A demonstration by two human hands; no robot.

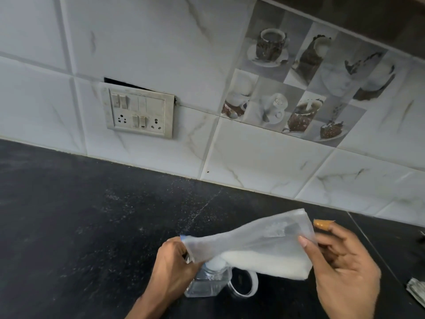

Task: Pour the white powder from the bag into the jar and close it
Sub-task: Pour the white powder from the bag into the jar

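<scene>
The pour is under way, and doing it well looks like a matter of sealing the mouth and raising the tail slowly. The left hand (pixel 174 270) has its grip curled round the gathered mouth of the bag (pixel 253 236), pressing it down against the neck of the jar (pixel 207 284); that grip should stay snug all round so no powder slips out past the rim. The right hand (pixel 340 268) pinches the closed far end of the bag between thumb and fingers and holds it a little higher than the mouth. Lifting that end gently, with small shakes, would probably feed the powder (pixel 264 263) in a thin stream instead of a clog. The clear, square jar stands on the dark bench (pixel 92 226); white shows at its neck, while its body looks mostly clear, so I judge the filling far from done. Most of the powder lies along the bag's lower fold, sagging to the right of the jar. The lid (pixel 245 284) lies on the bench just beside the jar, ready for closing.
</scene>
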